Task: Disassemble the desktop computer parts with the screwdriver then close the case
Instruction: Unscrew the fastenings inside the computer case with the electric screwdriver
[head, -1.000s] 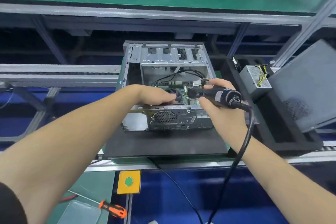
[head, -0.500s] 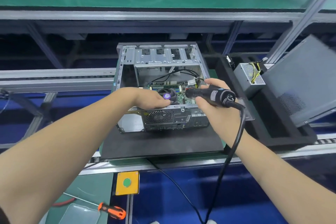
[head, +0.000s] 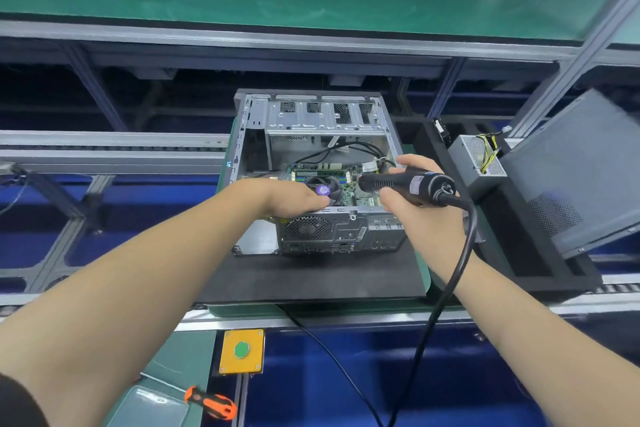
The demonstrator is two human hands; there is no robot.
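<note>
The open computer case [head: 254, 128] lies on a black mat, with its motherboard [head: 349, 184] and round CPU fan [head: 327, 188] exposed. My left hand [head: 291, 199] sits on the case's near rear rim beside the fan, fingers curled over the edge. My right hand [head: 412, 218] grips the black electric screwdriver [head: 415, 184] above the case's right side. The screwdriver is level and its tip points left over the motherboard. Its cord [head: 453, 274] hangs down toward me.
A removed power supply [head: 479, 163] sits in a black foam tray [head: 540, 253] at the right. The grey side panel [head: 581, 170] leans there too. An orange-handled screwdriver [head: 211, 404] and a yellow button box [head: 242, 350] lie near me. A green shelf [head: 311, 0] runs overhead behind.
My left hand has drawn back from the CPU fan to the case's rear rim, uncovering the fan. My right hand keeps the electric screwdriver in about the same place.
</note>
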